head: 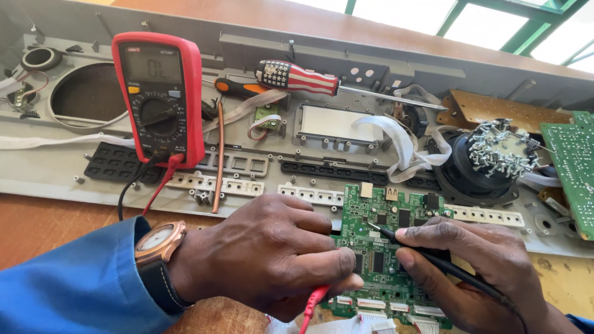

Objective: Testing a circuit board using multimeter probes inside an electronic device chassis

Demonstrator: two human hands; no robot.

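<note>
My left hand, with a watch on the wrist, is closed around a red test probe and rests on the left edge of a green circuit board. My right hand grips a black test probe like a pen, with its tip touching the board near the middle. A red multimeter stands at the upper left, with red and black leads running from its base toward my hands.
An opened grey appliance panel lies across the wooden bench. On it lie a striped-handle screwdriver, an orange-handled tool, white ribbon cables, a speaker with screws stuck to its magnet and another green board at the right.
</note>
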